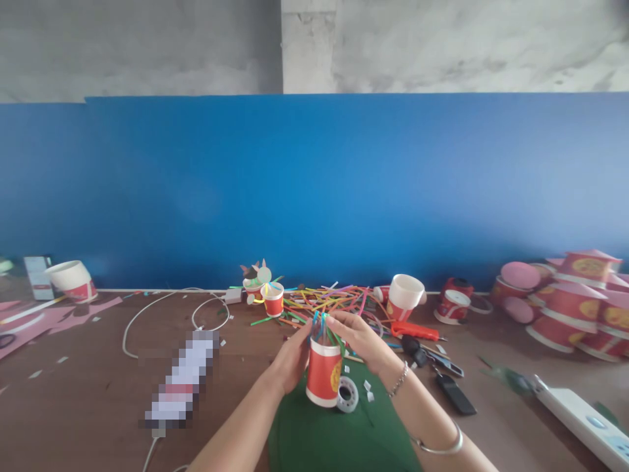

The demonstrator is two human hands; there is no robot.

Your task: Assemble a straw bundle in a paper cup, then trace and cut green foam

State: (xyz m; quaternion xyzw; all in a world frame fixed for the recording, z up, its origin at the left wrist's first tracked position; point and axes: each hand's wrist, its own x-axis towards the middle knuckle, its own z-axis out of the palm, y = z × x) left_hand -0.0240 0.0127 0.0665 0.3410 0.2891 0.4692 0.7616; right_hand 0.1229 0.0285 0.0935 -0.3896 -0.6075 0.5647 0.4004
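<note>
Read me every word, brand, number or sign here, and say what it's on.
No text is readable.
Front cup: gold emblem, too small.
Stacked cups at right: gold emblems, blurred.
Power strip: blue marking, too blurred.
Device on the cable: pixelated.

Our left forearm (240, 419) and right forearm (427, 416), both bare, slant up and inward from lower edge. Our left hand (293, 355) angles rightward, fingers partly hidden. Our right hand (362, 339) reaches leftward, fingers bent. Fingertips near each other; exact grip unclear.
</note>
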